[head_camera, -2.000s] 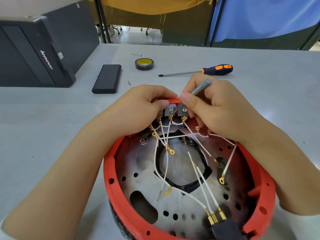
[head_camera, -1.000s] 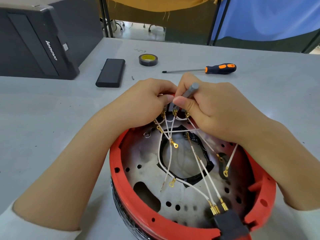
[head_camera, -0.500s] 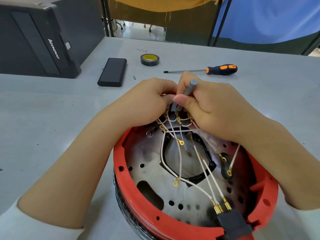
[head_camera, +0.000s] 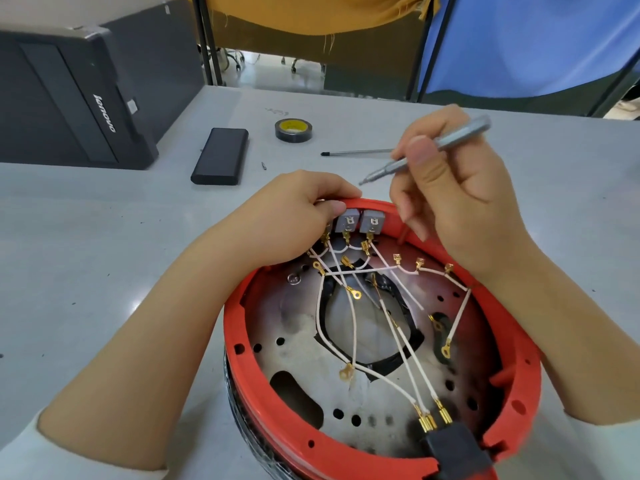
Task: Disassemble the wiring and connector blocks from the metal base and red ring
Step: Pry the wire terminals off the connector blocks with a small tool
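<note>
- The PC case (head_camera: pixel 69 98), the black box (head_camera: pixel 220 155) and the tape (head_camera: pixel 293 130) lie on the far left of the table (head_camera: pixel 104 254), away from the work.
- The left hand (head_camera: pixel 294 216) has not moved off the far rim of the red ring (head_camera: pixel 249 382): its fingers curl over the rim and clench the leftmost connector block, which they mostly hide.
- Just right of those fingers, 2 grey blocks (head_camera: pixel 360 221) now show plainly against the ring's far wall; half a second ago both hands covered them. They still sit in place, with gold terminals plugged in below.
- The white wires (head_camera: pixel 353 327) run from the blocks across the metal base (head_camera: pixel 294 341) to a black plug (head_camera: pixel 453 448) at the near right rim; several loose ring lugs lie free on the base.
- The right hand (head_camera: pixel 460 209) has lifted up and away from the blocks, still grasping the grey tool (head_camera: pixel 433 150) between thumb and fingers, its tip in the air above the ring's far edge.
- Judgement: the lift looks like a pause between pries, not a finished step; the blocks and most of the wiring remain to come off.
- A screwdriver (head_camera: pixel 356 153) lies beyond, partly hidden by the right hand.
</note>
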Action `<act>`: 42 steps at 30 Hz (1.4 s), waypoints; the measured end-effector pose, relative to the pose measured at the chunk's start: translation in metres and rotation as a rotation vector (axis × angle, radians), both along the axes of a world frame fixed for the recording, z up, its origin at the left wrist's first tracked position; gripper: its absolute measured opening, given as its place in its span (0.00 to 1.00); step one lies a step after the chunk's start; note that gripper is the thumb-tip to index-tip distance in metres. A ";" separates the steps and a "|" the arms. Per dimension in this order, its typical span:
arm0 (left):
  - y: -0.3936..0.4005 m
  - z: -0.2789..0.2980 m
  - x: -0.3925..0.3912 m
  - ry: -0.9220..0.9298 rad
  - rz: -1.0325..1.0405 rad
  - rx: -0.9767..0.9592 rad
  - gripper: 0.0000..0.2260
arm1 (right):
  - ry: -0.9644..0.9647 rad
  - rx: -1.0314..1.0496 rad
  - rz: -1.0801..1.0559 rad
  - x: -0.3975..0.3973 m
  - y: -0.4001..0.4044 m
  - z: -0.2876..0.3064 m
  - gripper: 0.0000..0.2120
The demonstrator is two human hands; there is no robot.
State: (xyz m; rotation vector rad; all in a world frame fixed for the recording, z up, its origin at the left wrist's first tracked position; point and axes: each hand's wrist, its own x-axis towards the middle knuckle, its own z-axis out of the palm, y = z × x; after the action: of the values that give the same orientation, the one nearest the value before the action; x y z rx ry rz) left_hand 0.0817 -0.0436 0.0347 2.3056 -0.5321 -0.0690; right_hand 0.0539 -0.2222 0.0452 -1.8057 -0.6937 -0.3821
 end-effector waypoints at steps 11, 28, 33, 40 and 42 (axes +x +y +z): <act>0.001 -0.002 0.001 -0.019 -0.022 0.003 0.13 | 0.136 -0.656 -0.175 -0.019 -0.005 0.005 0.18; 0.000 0.001 -0.003 -0.010 -0.033 -0.001 0.12 | -0.115 -1.025 -0.266 -0.017 0.000 -0.015 0.20; 0.000 0.000 -0.003 -0.016 -0.025 0.035 0.12 | 0.006 -0.810 -0.291 -0.017 -0.002 -0.014 0.18; 0.000 0.003 -0.005 0.031 -0.024 -0.055 0.11 | 0.261 -0.306 -0.132 -0.014 -0.003 -0.006 0.20; -0.001 0.003 -0.006 0.059 -0.016 -0.151 0.13 | 0.284 -0.096 -0.086 -0.012 -0.007 -0.005 0.19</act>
State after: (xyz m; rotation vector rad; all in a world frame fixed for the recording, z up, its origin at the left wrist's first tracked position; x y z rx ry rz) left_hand 0.0753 -0.0441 0.0380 2.1456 -0.5076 -0.1010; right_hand 0.0415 -0.2296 0.0406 -1.9370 -0.4437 -0.1454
